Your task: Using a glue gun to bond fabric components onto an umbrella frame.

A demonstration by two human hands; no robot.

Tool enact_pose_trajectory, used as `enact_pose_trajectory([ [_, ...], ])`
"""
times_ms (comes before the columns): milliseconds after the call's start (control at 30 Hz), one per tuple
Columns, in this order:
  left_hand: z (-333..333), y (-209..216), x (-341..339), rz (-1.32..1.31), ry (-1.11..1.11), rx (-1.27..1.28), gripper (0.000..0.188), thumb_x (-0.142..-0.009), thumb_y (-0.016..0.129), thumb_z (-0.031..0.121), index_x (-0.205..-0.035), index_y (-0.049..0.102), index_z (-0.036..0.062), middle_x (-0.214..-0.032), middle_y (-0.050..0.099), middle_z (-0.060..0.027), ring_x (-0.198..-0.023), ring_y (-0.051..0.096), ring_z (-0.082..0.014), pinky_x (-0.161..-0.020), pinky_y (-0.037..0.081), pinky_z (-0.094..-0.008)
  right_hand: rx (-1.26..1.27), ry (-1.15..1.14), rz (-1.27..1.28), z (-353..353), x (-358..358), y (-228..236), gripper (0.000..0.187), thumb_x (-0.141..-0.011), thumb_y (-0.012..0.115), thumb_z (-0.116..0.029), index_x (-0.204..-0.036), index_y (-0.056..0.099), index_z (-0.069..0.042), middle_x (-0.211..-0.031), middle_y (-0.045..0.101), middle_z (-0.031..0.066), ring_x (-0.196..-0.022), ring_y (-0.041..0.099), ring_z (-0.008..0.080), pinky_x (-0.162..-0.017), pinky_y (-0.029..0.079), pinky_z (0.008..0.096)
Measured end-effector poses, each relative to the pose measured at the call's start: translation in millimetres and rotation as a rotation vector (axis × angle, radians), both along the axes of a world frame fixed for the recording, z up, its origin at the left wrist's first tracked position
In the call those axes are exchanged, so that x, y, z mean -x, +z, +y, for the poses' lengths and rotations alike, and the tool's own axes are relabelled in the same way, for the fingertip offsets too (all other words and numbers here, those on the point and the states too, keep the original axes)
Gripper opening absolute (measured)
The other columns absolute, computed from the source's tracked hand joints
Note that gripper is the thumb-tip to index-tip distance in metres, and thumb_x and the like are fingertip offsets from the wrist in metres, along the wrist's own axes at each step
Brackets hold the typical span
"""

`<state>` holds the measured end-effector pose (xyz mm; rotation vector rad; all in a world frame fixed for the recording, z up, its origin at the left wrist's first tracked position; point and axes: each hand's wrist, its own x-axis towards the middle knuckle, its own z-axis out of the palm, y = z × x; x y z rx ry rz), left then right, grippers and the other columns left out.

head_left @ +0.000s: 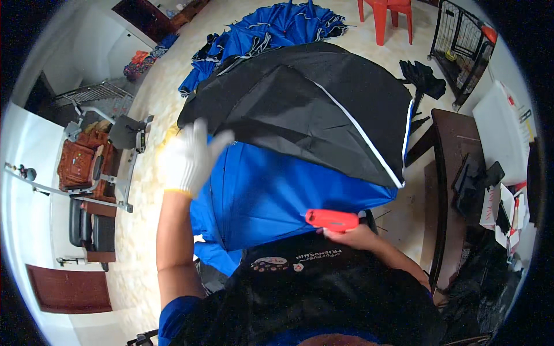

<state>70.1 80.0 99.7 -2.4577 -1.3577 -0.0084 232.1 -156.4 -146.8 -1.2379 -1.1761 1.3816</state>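
My left hand [192,157], in a white knitted glove with a yellow cuff, is raised at the left edge of a large cloth. Its fingers are stretched and the thumb stands apart, slightly blurred; nothing shows in it. My bare right hand [353,236] grips a red handheld tool [333,219] with a small tip pointing left; its exact kind cannot be made out. The cloth spreads before me, with a black panel [277,106] on the far side and a blue panel [271,190] nearer. White edging [360,131] runs along the black part. The near blue cloth reaches my lap.
Beyond lies a gathered heap of blue cloth [271,26] with white trim. A dark wooden table [447,202] stands at the right, holding boxes. Farther off are a red plastic stool [392,11] and a black wire cage [461,49]. Exercise equipment [124,135] stands left.
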Motion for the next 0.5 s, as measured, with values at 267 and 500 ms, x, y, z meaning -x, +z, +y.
enact_pose_trajectory([
  [267, 118, -59, -145, -0.356, -1.078, -0.039, 0.052, -0.078, 0.065, 0.041, -0.117, 0.056, 0.0075, -0.105, 0.064, -0.0121, -0.085, 0.064, -0.0305, -0.071, 0.051, -0.0372, -0.249, 0.155, -0.201, 13, 12, 15, 0.022, -0.083, 0.061, -0.021, -0.096, 0.060, -0.004, -0.081, 0.063, 0.0097, -0.070, 0.059, 0.0182, -0.065, 0.048, 0.0312],
  [500, 189, -31, -135, -0.338, -0.755, -0.149, 0.020, -0.082, 0.054, 0.019, -0.093, 0.066, 0.0078, -0.092, 0.067, -0.0085, -0.083, 0.063, -0.0207, -0.074, 0.049, -0.0312, -0.085, 0.070, -0.139, 6, 8, 25, 0.020, -0.081, 0.062, -0.023, -0.091, 0.061, -0.005, -0.074, 0.063, 0.0098, -0.064, 0.059, 0.0207, -0.062, 0.048, 0.0332],
])
